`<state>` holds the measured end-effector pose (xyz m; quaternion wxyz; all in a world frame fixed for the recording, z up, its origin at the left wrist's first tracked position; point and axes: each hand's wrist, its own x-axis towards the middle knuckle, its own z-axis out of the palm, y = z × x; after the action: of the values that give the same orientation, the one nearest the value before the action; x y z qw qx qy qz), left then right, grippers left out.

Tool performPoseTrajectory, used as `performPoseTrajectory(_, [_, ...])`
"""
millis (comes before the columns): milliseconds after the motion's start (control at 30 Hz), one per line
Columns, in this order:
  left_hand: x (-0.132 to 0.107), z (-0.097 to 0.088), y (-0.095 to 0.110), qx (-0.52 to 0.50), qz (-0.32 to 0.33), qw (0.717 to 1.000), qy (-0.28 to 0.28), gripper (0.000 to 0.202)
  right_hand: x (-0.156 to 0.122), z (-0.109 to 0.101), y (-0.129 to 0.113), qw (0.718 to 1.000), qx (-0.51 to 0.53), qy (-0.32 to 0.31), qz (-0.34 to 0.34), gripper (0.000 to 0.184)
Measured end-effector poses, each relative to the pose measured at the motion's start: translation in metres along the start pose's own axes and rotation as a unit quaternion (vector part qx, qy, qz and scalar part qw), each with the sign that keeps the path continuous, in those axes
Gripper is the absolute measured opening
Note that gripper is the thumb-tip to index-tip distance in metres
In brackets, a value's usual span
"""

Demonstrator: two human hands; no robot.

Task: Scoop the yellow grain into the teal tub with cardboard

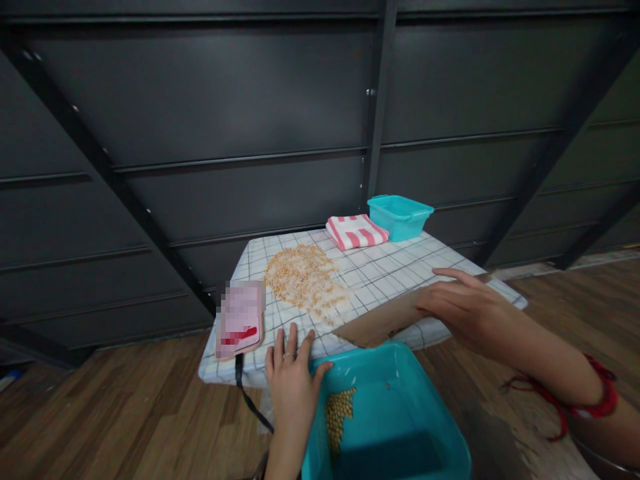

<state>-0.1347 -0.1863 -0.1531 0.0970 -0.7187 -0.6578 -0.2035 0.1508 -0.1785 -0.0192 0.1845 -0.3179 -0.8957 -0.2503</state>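
Note:
My left hand (293, 370) rests with fingers spread on the near table edge, its thumb at the rim of a teal basin (440, 400). Yellowish beans (340, 413), which look like soybeans, lie in the basin's left side. In my right hand (463, 303) is a long brown cardboard strip (380, 321), slanting across the table's near side just behind the basin. Some of the right fingers are hidden by the hand. Beyond the strip, a spread pile of beans mixed with small white grains (303, 277) covers part of the checked tablecloth (395, 273).
A phone-like pink object (241, 319), partly pixelated, lies at the table's left edge, with a black strap (245, 393) hanging below. Toward the back are a folded pink-and-white striped cloth (356, 231) and a smaller teal basket (400, 219). A dark panelled wall (240, 93) stands behind.

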Motion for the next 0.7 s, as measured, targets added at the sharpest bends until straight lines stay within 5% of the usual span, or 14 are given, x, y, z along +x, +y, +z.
performPoseTrajectory(200, [0.000, -0.001, 0.000, -0.013, -0.010, 1.000, -0.012, 0.046, -0.006, -0.009, -0.009, 1.000, -0.007, 0.001, -0.022, 0.029])
performPoseTrajectory(700, [-0.001, 0.002, -0.003, -0.010, 0.003, 1.000, 0.002, 0.046, 0.006, 0.013, 0.010, 0.995, -0.096, -0.014, 0.011, 0.032])
